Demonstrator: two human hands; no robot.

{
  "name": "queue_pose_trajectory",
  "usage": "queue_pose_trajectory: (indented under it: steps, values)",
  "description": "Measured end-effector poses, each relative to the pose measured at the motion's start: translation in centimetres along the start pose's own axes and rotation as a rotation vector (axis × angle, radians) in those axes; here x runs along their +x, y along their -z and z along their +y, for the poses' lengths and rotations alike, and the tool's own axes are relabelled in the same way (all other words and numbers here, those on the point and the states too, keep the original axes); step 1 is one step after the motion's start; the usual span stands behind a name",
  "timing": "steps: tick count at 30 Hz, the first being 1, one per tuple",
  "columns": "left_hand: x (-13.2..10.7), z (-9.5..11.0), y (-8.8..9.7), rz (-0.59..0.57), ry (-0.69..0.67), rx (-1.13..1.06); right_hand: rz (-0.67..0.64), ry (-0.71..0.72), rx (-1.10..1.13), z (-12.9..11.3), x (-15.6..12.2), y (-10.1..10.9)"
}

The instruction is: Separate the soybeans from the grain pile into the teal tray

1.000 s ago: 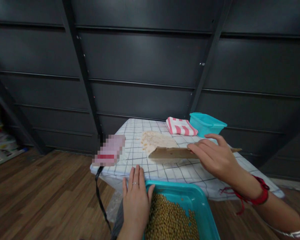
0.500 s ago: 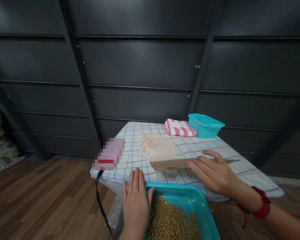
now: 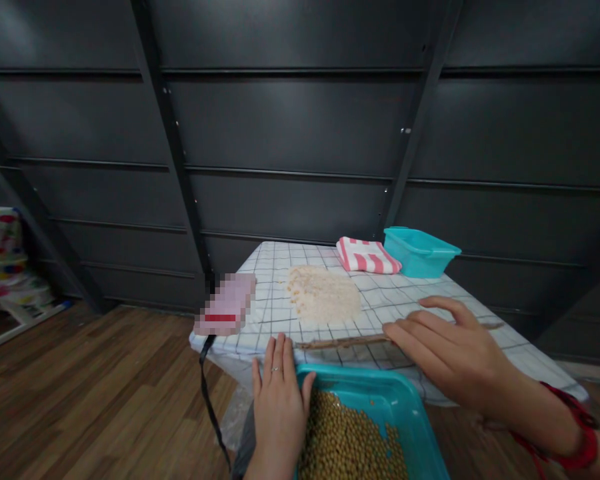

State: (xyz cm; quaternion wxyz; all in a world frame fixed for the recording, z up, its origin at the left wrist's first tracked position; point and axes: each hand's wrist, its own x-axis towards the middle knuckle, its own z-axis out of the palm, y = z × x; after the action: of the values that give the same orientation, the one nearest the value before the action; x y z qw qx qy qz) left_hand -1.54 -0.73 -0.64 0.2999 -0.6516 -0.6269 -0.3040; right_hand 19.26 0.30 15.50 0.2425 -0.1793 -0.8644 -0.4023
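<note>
One grip (image 3: 450,347), the right, pinches a cardboard piece (image 3: 347,342) over the bench (image 3: 397,297); the left grip (image 3: 281,413), spread flat, rests at the left rim of a turquoise tub (image 3: 360,375) holding round beans (image 3: 350,440). Pale powder (image 3: 327,293) lies beyond the cardboard piece.

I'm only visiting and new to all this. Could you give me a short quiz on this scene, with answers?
1. Which hand holds the brown strip?
2. True or false: the folded striped cloth lies beside the small turquoise box.
3. The left hand is at the edge of:
A) the folded striped cloth
B) the tray of beans
C) the small turquoise box

Key: 1. The right hand; 2. True; 3. B
</note>
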Motion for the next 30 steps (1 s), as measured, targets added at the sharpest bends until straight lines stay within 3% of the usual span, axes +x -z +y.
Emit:
queue_pose_trajectory:
  steps: [6,12,17,21,26,30]
  values:
    - [0.0,-0.2,0.1,0.017,0.008,-0.014,-0.049,0.002,-0.05,-1.8,0.8,-1.4]
    - [0.2,-0.3,0.3,0.013,0.005,-0.027,0.0,0.026,-0.158,-0.9,1.3,-3.9]
    - [0.2,-0.4,0.4,-0.006,0.013,-0.027,0.014,0.002,-0.193,1.2,1.4,-2.3]
    - [0.2,-0.4,0.4,-0.007,0.008,-0.011,-0.003,0.041,-0.091,0.8,1.0,-0.7]
    - [0.1,-0.5,0.4,-0.003,0.003,-0.005,-0.048,0.065,-0.013,-1.2,0.5,-2.1]
    - [0.2,-0.5,0.4,0.006,-0.001,-0.006,-0.066,0.066,-0.047,-1.4,0.2,-3.6]
